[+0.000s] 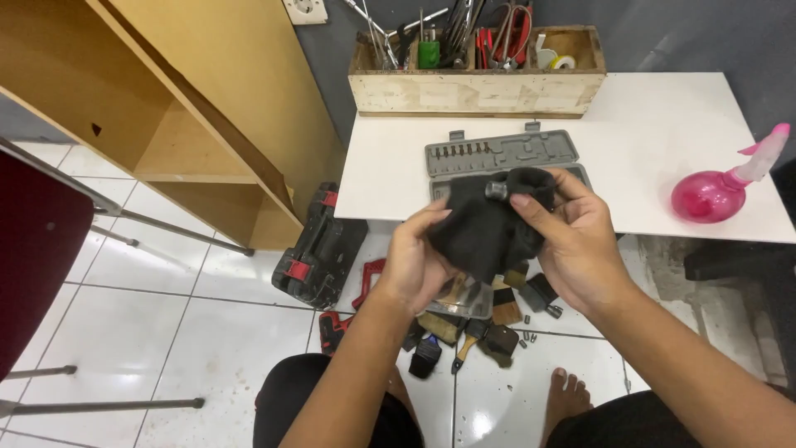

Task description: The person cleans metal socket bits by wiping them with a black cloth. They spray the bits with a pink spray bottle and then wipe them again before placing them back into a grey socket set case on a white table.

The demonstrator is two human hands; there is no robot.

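A black cloth (481, 228) hangs bunched between both hands at chest height, over the near edge of a white table (663, 141); it is soft, dark and crumpled, and a small round grey metal piece (496, 190) shows at its top fold, half wrapped in the fabric. The left hand (412, 265) is closed on the cloth's lower left side, fingers curled up into the folds with the forearm rising from below. The right hand (572, 236) grips the cloth from the right, its thumb laid across the top just beside the metal piece and its fingers wrapped behind. Below the hands, on the white tiled floor (166, 332), lies a loose heap of paintbrushes and small tools (481, 319), with a bare foot (566, 398) near it and a black and red tool case (319, 249) to the left. On the table, just behind the cloth, an open grey bit case (502, 153) shows a row of small bits in its lid. Further right a pink spray bottle (717, 191) rests on the tabletop. At the table's far edge, against the wall, a wooden box (477, 83) with several compartments holds upright hand tools, pliers with red handles and a roll of tape in its right-hand section.
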